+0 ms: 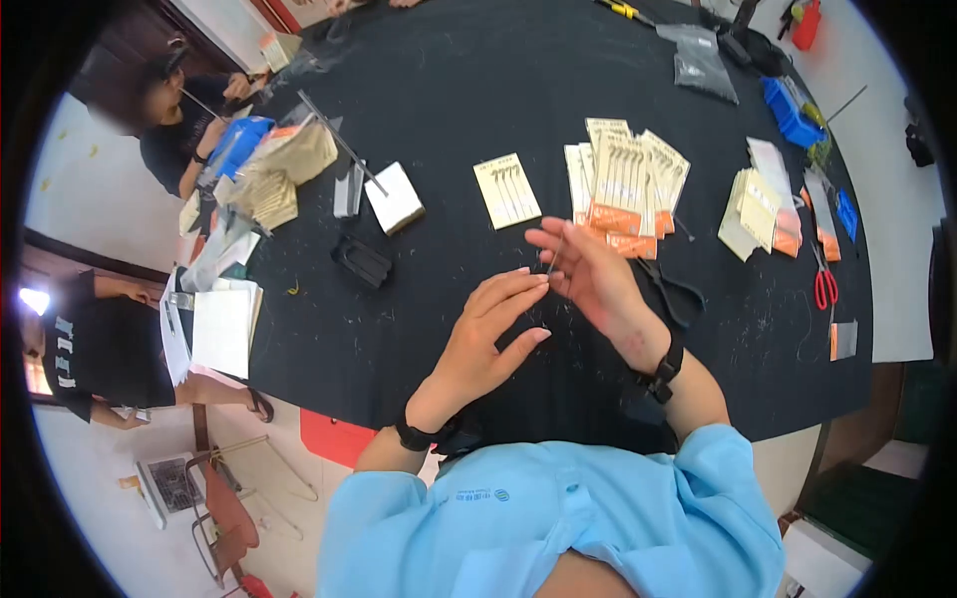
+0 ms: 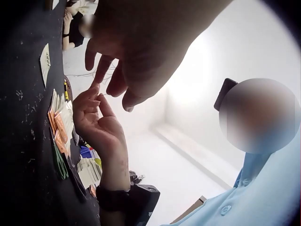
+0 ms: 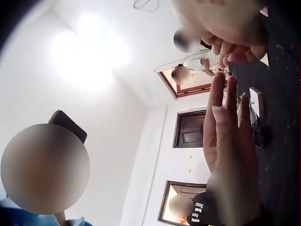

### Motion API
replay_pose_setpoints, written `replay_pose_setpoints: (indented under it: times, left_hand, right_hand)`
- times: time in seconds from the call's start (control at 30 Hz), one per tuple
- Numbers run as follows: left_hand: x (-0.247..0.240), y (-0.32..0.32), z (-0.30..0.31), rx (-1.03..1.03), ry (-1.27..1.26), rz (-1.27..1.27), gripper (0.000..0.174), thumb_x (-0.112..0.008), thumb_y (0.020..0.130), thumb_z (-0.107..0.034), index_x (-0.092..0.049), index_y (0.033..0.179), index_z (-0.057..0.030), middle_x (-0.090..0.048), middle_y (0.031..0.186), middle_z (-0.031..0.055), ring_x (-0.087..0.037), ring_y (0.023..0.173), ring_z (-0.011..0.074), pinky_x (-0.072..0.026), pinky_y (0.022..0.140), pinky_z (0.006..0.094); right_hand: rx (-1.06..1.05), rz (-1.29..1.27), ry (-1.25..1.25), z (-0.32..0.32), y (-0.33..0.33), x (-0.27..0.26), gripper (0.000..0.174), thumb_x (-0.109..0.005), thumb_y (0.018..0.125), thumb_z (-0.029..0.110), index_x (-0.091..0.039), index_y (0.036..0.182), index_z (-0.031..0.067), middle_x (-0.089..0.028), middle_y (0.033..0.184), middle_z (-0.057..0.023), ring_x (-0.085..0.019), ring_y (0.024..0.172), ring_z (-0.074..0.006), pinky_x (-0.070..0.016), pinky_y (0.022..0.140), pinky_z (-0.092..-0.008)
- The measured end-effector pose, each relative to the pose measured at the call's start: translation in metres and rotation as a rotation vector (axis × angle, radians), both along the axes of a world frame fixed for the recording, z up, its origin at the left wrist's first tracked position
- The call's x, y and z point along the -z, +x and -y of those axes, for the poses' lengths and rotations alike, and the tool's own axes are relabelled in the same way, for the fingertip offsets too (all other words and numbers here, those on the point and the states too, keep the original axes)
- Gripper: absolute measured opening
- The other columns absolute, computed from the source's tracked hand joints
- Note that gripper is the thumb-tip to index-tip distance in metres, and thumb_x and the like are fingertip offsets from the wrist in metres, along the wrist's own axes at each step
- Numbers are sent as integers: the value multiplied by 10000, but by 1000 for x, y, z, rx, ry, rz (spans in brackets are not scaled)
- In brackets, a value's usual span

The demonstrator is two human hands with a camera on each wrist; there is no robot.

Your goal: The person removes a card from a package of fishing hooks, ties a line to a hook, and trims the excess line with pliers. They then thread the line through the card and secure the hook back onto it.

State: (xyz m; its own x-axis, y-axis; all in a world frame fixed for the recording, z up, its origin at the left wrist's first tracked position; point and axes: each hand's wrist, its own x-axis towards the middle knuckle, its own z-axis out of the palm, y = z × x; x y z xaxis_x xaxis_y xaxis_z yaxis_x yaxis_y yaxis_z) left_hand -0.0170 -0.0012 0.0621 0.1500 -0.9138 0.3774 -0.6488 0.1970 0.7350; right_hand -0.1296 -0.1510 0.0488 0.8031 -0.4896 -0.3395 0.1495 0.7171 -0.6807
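My left hand [image 1: 483, 339] is held above the black table with its fingers extended and thumb apart, fingertips meeting the right hand's. Between thumb and fingers, my right hand [image 1: 608, 289] pinches a thin metal piece [image 1: 555, 262]; its lower end is at the left fingertips. In the left wrist view the right hand [image 2: 101, 127] is palm-up with bent fingers, while the right wrist view has the left hand [image 3: 230, 136] with straight fingers. Beyond the hands lies a cream card [image 1: 506, 191] bearing several thin pieces. Beside it, similar cards [image 1: 623, 174] are fanned in a pile.
Black-handled pliers [image 1: 678, 299] lie right of my right hand, red-handled scissors [image 1: 825, 287] farther right. To the left are a black holder [image 1: 361, 261], a white block [image 1: 395, 199] and piled card packets [image 1: 274, 179]. A blue basket [image 1: 793, 112] stands back right. Other people are at the left.
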Motion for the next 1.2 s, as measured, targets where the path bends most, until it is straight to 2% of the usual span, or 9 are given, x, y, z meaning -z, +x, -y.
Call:
replay_pose_setpoints:
  times: [0.1,0.57,0.67,0.73,0.8,0.87,0.97,1.07,1.2]
  left_hand:
    - [6,1,-4,-14,0,-53,386,-661,769,-96,-582,1136,-10,-559,1203,121,-503,1155,290,-387,965,368]
    - [37,14,-6,-73,40,-409,271,-638,811,-124,-629,1068,-36,-603,1127,104,-556,1061,230,-411,930,322]
    - [43,15,-7,-57,79,-525,246,-622,828,-108,-632,1062,-33,-586,1140,110,-543,1079,226,-407,935,318]
    - [46,17,-6,-48,109,-582,234,-612,836,-96,-632,1059,-30,-570,1158,113,-536,1088,226,-405,938,318]
    - [47,20,-3,-236,95,-430,217,-594,849,-73,-628,1054,-11,-527,1202,109,-527,1095,221,-410,929,303]
    - [38,26,3,-318,70,-501,198,-572,867,-54,-625,1050,-2,-505,1216,104,-524,1084,190,-423,904,277]
    - [27,32,17,-297,-49,-621,185,-545,886,-36,-619,1051,1,-503,1191,88,-514,1064,129,-438,865,251]
    - [40,27,35,-189,-117,-756,190,-545,887,-40,-618,1058,-4,-506,1171,79,-517,1055,129,-438,864,250]
    - [58,29,37,-113,-103,-726,200,-538,914,-121,-619,1066,-18,-509,1153,80,-525,1047,147,-434,871,264]
  right_hand:
    - [34,25,38,7,2,2,291,-509,931,265,-551,1138,64,-635,1054,-61,-555,800,-64,-439,661,-214]
    - [18,-50,-112,21,-2,-2,317,-470,945,294,-545,1150,64,-630,1085,-66,-562,949,-96,-421,761,-251]
    - [40,-29,-88,19,-1,0,295,-457,952,268,-546,1134,53,-641,1043,-83,-587,917,-112,-434,736,-245]
    - [-22,73,-111,21,-2,7,270,-452,954,243,-563,1090,38,-646,908,-73,-590,808,-103,-439,689,-228]
    - [-69,86,-170,20,-1,8,261,-454,953,236,-573,1065,33,-623,832,-53,-570,753,-91,-432,659,-214]
    - [-127,106,-227,18,1,8,255,-455,952,229,-584,1041,28,-601,755,-34,-551,699,-79,-424,630,-201]
    - [-206,100,-231,12,3,9,253,-461,947,231,-597,1002,25,-543,677,-7,-499,626,-63,-396,581,-196]
    - [-308,109,-207,4,7,21,258,-461,945,237,-597,991,22,-527,652,-3,-485,595,-60,-359,541,-188]
    - [-397,102,-142,-2,10,44,259,-456,945,245,-597,973,29,-512,638,-2,-465,579,-63,-332,530,-194]
